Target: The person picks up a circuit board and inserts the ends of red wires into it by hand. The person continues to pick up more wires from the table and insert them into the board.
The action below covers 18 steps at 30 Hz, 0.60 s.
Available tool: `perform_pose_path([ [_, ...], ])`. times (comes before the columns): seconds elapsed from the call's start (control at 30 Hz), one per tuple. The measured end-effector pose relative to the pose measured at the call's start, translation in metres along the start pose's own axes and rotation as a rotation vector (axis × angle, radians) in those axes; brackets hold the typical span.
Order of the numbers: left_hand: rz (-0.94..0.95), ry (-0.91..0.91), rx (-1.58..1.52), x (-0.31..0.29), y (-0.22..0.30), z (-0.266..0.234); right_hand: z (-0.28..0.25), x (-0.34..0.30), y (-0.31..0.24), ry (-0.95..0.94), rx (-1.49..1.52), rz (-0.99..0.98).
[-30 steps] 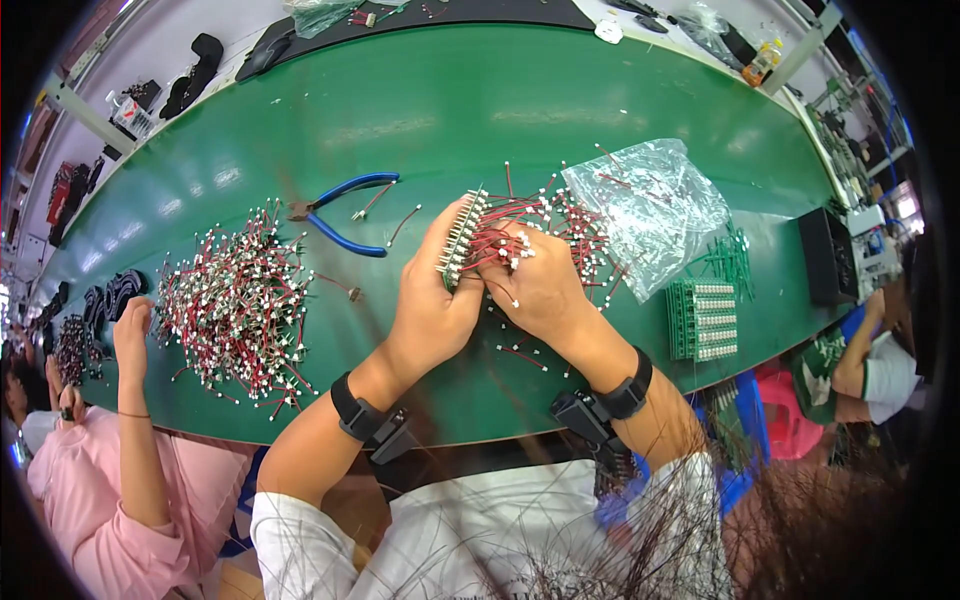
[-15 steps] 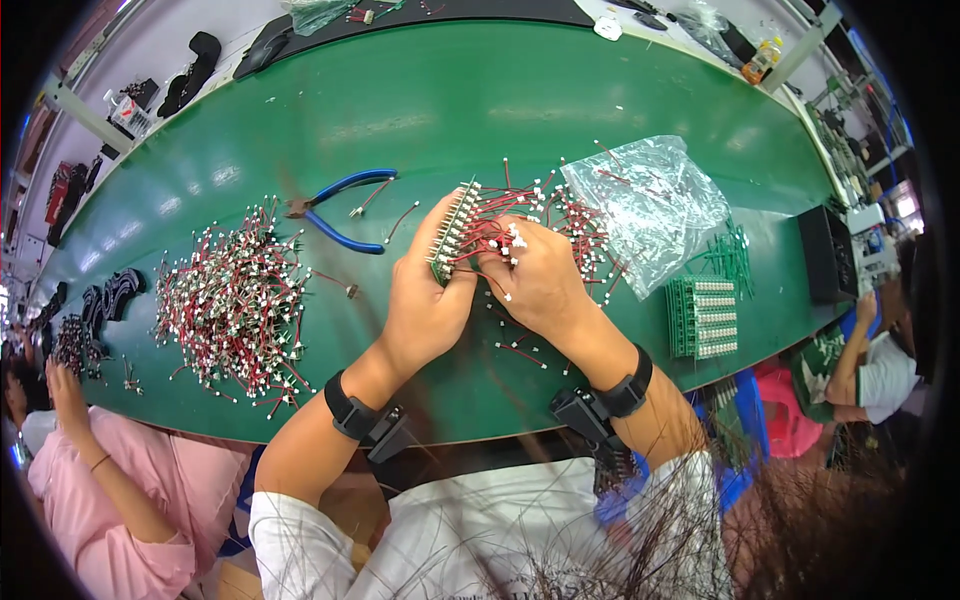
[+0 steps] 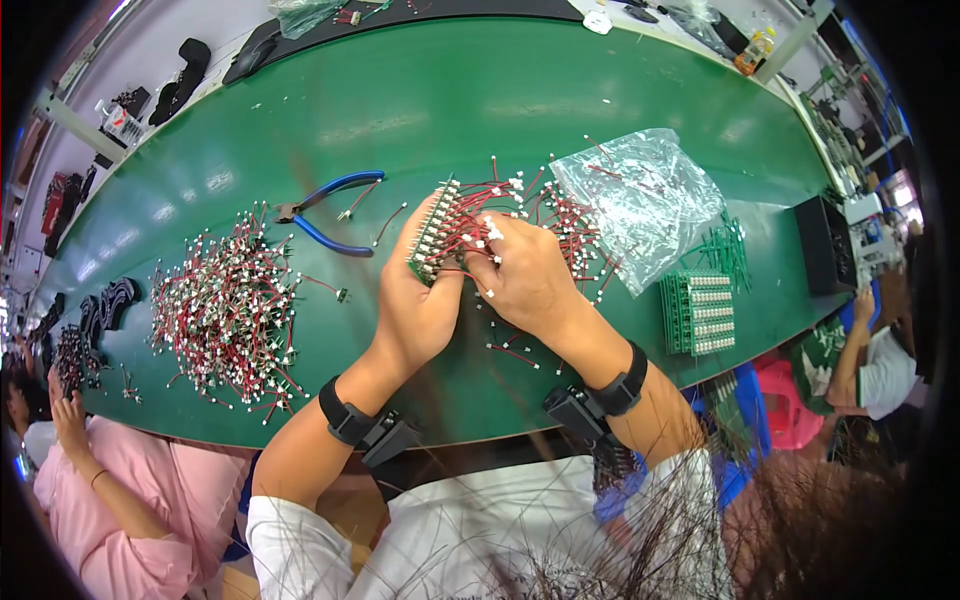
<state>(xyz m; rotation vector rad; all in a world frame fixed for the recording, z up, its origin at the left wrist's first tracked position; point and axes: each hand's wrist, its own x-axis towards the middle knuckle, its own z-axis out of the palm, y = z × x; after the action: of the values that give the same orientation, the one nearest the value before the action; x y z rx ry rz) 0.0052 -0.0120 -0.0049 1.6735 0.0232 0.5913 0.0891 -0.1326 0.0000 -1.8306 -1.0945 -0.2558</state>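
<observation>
My left hand is closed round a narrow green circuit board strip, held tilted above the table. White connectors line the strip, and several red wires run from it toward my right hand. That hand's fingers are closed on the red wire leads with white plugs, close beside the strip; its fingertips are partly hidden. Behind and to the right of it lies a loose heap of similar red leads. Each wrist wears a black strap with a small device.
A large pile of red-wired connectors lies left on the green table. Blue-handled pliers rest open behind it. To the right are a clear plastic bag, stacked green boards and a black box. Co-workers sit at both sides.
The whole scene has shifted slightly left in the picture. Both hands keep their hold on the board strip and the red wires, with little other movement visible.
</observation>
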Motion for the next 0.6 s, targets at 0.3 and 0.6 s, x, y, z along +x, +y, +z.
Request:
perform_pose_path([
  [0.3, 0.011, 0.023, -0.108, 0.0, -0.0017, -0.0009, -0.0037, 0.0014, -0.0024, 0.006, 0.024, -0.021],
  [0.6, 0.016, -0.011, -0.088, 0.0005, 0.0022, -0.0008, -0.0013, -0.0029, 0.0006, 0.016, -0.099, -0.04],
])
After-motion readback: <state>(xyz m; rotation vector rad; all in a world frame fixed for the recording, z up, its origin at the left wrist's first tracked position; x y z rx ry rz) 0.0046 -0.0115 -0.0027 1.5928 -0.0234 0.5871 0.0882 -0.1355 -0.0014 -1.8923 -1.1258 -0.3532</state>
